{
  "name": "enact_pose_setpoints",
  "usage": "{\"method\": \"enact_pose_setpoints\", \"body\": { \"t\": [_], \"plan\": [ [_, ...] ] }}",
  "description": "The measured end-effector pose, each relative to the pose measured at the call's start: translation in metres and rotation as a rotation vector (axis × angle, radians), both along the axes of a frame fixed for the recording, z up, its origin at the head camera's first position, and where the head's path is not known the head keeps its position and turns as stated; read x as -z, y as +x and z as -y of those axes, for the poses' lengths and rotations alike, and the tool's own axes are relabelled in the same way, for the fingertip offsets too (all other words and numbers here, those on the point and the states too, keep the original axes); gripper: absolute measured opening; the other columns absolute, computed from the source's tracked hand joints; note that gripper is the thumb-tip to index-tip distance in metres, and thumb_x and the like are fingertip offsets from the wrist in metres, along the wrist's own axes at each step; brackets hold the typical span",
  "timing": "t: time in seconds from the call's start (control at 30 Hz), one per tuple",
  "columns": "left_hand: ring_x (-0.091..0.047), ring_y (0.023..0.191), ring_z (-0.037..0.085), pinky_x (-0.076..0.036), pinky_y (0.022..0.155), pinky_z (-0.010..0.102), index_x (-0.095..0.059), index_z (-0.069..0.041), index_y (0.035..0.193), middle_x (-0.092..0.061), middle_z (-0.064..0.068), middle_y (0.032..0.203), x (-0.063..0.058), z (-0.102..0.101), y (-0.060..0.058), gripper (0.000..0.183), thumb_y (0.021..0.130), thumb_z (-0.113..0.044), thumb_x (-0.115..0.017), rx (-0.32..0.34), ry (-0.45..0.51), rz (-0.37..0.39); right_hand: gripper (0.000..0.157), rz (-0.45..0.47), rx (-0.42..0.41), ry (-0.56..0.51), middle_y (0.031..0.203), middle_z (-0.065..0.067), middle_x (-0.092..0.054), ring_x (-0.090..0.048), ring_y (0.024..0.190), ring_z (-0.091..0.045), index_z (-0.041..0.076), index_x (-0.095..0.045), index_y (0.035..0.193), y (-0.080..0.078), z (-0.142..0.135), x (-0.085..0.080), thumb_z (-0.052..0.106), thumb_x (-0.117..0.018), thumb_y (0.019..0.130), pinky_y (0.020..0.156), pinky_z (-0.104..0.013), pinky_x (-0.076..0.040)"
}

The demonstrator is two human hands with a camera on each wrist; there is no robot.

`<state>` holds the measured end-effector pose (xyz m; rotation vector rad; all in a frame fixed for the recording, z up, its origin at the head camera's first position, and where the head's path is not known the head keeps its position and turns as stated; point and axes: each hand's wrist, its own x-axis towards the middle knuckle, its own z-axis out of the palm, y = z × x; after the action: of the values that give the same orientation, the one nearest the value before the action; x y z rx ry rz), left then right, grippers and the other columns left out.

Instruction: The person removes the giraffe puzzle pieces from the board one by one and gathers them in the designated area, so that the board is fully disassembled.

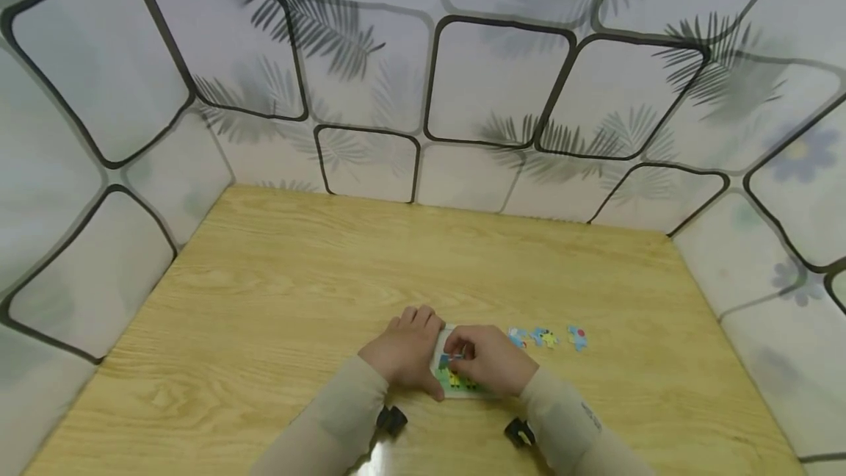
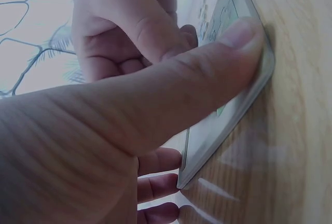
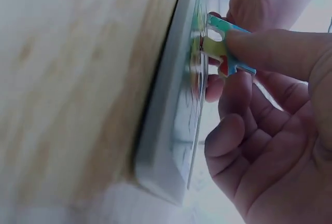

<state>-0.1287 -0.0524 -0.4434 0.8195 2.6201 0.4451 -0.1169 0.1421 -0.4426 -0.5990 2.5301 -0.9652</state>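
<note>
Low at the frame's centre I see a puzzle board (image 1: 465, 394) on the wooden table (image 1: 297, 278). The left hand (image 1: 408, 351), fingers loosely extended, rests along its left edge. The right hand (image 1: 492, 360) pinches a colourful piece (image 3: 213, 46) close over it, fingers curled; loose pieces (image 1: 547, 337) lie right of that.
</note>
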Motion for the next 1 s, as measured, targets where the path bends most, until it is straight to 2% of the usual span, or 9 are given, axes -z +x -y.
{"method": "enact_pose_setpoints", "body": {
  "t": [0.1,0.23,0.4,0.53,0.67,0.87,1.0],
  "plan": [
    [-0.039,0.109,0.02,-0.039,0.09,0.036,-0.047,-0.012,0.137,-0.045,0.001,0.125,0.0,0.0,0.0,0.099,0.061,-0.058,-0.091,0.001,-0.011,-0.01,0.006,-0.012,0.003,-0.007,0.084,0.011,-0.064,-0.058,0.074,-0.008,0.019,-0.07,0.101,-0.002,-0.008,-0.006,0.017,-0.07,0.095,0.064,-0.027,-0.049],
    [-0.039,0.111,0.02,-0.039,0.094,0.038,-0.047,-0.011,0.137,-0.045,0.002,0.127,0.0,-0.001,0.0,0.099,0.061,-0.056,-0.092,-0.009,-0.006,0.001,0.01,-0.036,0.049,0.005,0.086,0.009,-0.064,-0.058,0.076,-0.009,0.018,-0.072,0.105,-0.006,-0.031,-0.019,0.023,-0.067,0.098,0.064,-0.028,-0.049],
    [-0.04,0.114,0.022,-0.038,0.098,0.039,-0.046,-0.011,0.139,-0.046,0.004,0.131,-0.001,-0.001,-0.001,0.101,0.06,-0.054,-0.093,-0.018,0.008,0.01,0.01,-0.043,0.089,0.106,0.088,0.009,-0.064,-0.057,0.078,-0.009,0.018,-0.072,0.102,-0.007,-0.068,-0.026,0.026,-0.068,0.097,0.067,-0.028,-0.049],
    [-0.039,0.115,0.023,-0.038,0.1,0.041,-0.045,-0.01,0.141,-0.045,0.004,0.132,0.001,0.001,0.0,0.102,0.061,-0.054,-0.093,-0.015,0.01,0.019,0.004,-0.017,0.1,0.153,0.089,0.009,-0.066,-0.059,0.081,-0.008,0.016,-0.072,0.099,-0.002,-0.086,-0.018,0.018,-0.07,0.095,0.071,-0.027,-0.051],
    [-0.039,0.117,0.024,-0.037,0.101,0.042,-0.045,-0.01,0.141,-0.044,0.004,0.133,0.001,0.003,0.001,0.102,0.061,-0.053,-0.093,-0.016,0.012,0.027,0.004,-0.008,0.084,0.154,0.091,0.008,-0.067,-0.06,0.083,-0.007,0.015,-0.072,0.098,0.003,-0.089,-0.007,0.013,-0.07,0.094,0.073,-0.028,-0.052],
    [-0.04,0.117,0.025,-0.039,0.101,0.043,-0.045,-0.009,0.14,-0.045,0.006,0.132,-0.002,0.001,-0.001,0.102,0.062,-0.053,-0.093,-0.003,0.024,0.015,0.005,-0.098,0.076,0.198,0.088,0.007,-0.062,-0.056,0.078,-0.008,0.011,-0.071,0.093,0.008,-0.086,-0.004,0.008,-0.073,0.09,0.07,-0.027,-0.051],
    [-0.039,0.119,0.025,-0.038,0.102,0.044,-0.045,-0.008,0.141,-0.045,0.006,0.133,-0.003,-0.001,-0.001,0.103,0.062,-0.053,-0.093,0.0,0.017,0.031,0.006,-0.112,0.058,0.23,0.088,0.007,-0.061,-0.056,0.079,-0.006,0.011,-0.071,0.092,0.008,-0.086,-0.002,0.006,-0.073,0.089,0.071,-0.027,-0.051]
  ]
}}
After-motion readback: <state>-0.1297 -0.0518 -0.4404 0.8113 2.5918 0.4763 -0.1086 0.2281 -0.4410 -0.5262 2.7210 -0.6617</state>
